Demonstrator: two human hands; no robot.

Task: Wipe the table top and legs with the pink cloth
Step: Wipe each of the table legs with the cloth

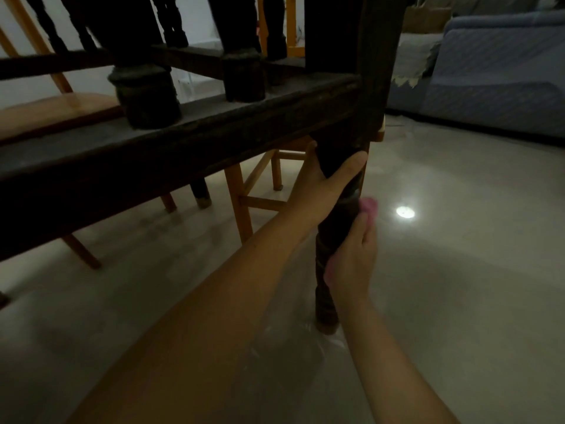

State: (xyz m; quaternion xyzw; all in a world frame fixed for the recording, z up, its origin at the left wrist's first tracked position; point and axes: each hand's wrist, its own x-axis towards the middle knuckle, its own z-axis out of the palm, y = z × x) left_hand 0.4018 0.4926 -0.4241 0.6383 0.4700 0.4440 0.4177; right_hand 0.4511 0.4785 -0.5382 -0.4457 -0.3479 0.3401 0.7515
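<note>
While hands [336, 209] grip leg [336, 218] — chairs [244, 203] behind, seemingly.

Pink cloth [368, 205], dark brown table leg [336, 215].

Glossy floor [458, 270] under table leg [325, 301], chairs [244, 206]

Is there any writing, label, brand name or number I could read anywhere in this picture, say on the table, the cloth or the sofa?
None: no readable text shows anywhere in this dim view.
Dark table leg, gripped by the left hand: bare wood, no label.
Pink cloth, held against the leg by the right hand: no tag or print visible.
Blue sofa and wooden chair: no markings.
</note>
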